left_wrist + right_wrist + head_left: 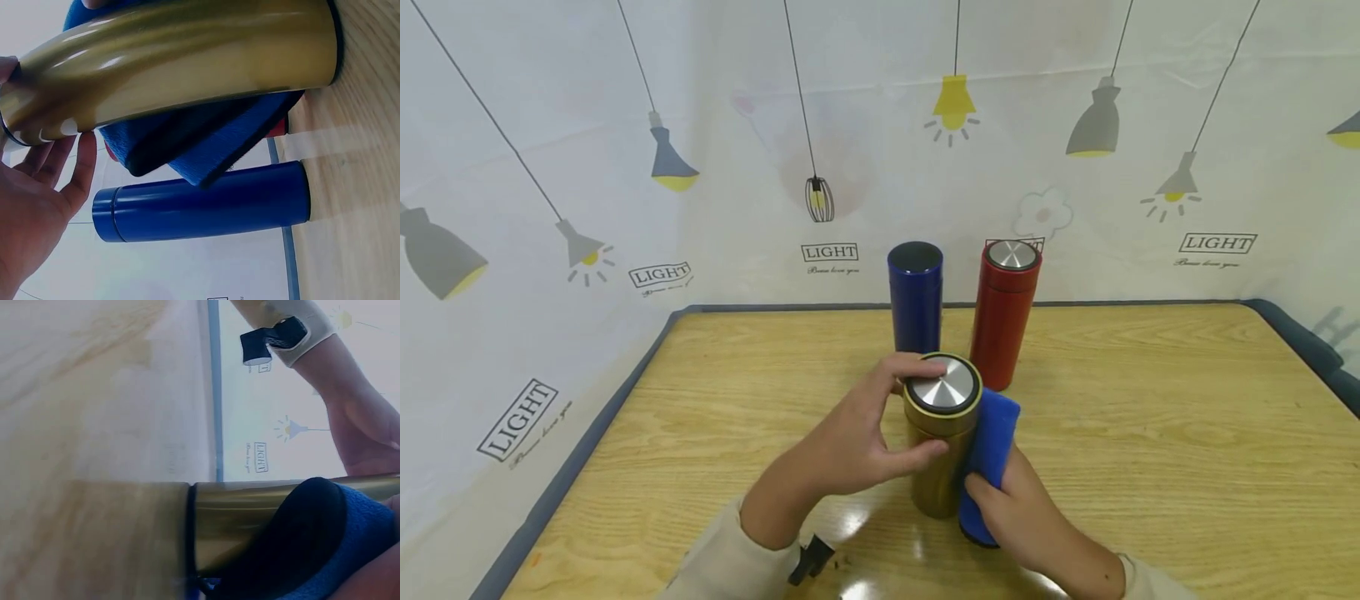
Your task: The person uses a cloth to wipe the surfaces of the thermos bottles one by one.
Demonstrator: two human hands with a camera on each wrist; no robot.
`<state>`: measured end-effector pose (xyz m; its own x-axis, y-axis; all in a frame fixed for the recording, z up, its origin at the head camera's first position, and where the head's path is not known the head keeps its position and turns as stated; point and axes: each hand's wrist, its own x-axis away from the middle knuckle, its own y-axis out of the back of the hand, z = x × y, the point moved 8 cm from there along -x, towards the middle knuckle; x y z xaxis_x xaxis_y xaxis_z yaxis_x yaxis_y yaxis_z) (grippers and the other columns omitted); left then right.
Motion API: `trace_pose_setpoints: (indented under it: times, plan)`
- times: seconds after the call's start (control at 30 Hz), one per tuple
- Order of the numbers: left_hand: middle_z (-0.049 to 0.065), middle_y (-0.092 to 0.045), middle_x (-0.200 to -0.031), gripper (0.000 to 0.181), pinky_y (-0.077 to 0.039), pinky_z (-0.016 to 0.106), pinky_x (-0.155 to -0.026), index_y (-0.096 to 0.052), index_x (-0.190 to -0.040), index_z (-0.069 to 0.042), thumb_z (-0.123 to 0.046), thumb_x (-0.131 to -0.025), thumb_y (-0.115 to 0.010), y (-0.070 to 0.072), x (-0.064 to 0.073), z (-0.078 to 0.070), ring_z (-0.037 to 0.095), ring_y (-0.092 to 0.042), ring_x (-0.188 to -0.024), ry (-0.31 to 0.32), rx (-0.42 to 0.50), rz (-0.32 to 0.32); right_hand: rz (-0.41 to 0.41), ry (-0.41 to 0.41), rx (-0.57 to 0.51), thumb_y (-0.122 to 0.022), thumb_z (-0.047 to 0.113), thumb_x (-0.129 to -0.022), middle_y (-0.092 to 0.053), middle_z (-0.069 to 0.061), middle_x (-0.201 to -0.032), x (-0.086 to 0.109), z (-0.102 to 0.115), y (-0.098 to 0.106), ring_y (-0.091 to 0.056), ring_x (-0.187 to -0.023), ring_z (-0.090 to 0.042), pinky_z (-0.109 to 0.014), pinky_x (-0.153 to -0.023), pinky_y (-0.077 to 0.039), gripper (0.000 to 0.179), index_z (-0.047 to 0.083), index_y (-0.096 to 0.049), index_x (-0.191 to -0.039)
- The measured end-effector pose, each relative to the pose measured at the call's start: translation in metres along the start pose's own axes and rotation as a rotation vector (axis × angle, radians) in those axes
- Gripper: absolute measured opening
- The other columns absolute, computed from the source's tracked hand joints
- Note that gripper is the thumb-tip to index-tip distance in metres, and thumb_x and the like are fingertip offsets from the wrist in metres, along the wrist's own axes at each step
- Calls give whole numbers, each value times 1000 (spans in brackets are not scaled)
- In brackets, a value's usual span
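Observation:
A gold thermos flask (938, 479) with a silver-topped lid stands near the middle of the table, its base at the wood. My left hand (850, 437) holds it around the lid end, thumb on the near side and a finger over the top. With my right hand (1030, 512) I grip a folded blue cloth (996, 437), dark-edged, against the flask's right side. In the left wrist view the cloth (219, 147) also shows behind the gold flask (206, 56). Part of the right hand is hidden by the cloth in the right wrist view.
Behind the gold flask stand a blue flask (916, 308) with a dark top and a red flask (1002, 333) with a silver top. The wooden table (1150, 433) meets a pale, lamp-printed wall covering (880, 108) at the back and left.

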<state>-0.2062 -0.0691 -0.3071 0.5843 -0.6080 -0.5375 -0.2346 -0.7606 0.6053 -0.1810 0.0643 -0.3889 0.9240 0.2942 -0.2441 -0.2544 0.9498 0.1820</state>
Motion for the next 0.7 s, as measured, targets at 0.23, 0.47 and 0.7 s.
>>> trace_pose_setpoints:
  times: [0.23, 0.47, 0.7]
  plan:
    - [11, -56, -133, 76, -50, 36, -102, -38, -140, -7, -10, -76, -79, -4, -1, 1, 22, -56, -120, -40, 41, -96, -8, -88, 59, -48, -9, -84, -62, -15, -130, -5, -15, 4, -58, -115, -8, -21, -99, -47, 52, -2, -48, -136]
    - [5, -58, -130, 105, -49, 35, -100, -20, -156, -22, -18, -74, -85, -5, -2, 11, 17, -56, -120, 101, 93, -80, -102, -261, -72, -47, 1, -94, -64, -19, -121, -9, -11, 24, -63, -102, -15, -31, -87, -53, 40, -3, -50, -134]
    - [-4, -51, -143, 104, -39, 43, -116, -32, -150, -29, -15, -68, -94, -16, -3, 22, 15, -50, -133, 235, 190, -122, -225, -181, -25, -47, 23, -106, -64, -20, -122, -15, 29, 54, -67, -101, -14, -33, -83, -56, 37, 4, -50, -137]
